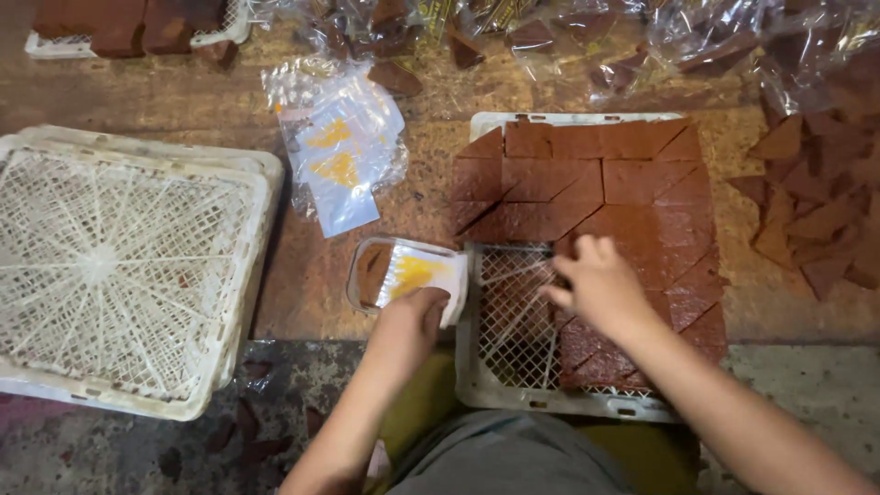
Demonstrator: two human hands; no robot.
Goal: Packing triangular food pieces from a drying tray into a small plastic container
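Observation:
My left hand [410, 325] holds a clear plastic packet [408, 271] with a yellow and white label; a brown piece shows inside its left end. My right hand [594, 285] rests on brown triangular slabs [587, 183] laid on a white mesh tray [513, 316], fingers curled over one slab at the edge of the bare mesh. Whether that slab is lifted I cannot tell. The slabs cover the tray's far and right parts.
A stack of empty white mesh trays [119, 266] sits at the left. A pile of empty labelled packets [339, 147] lies beyond my left hand. Loose brown triangles [811, 206] lie at the right; filled packets [568, 37] and another tray [128, 23] line the far edge.

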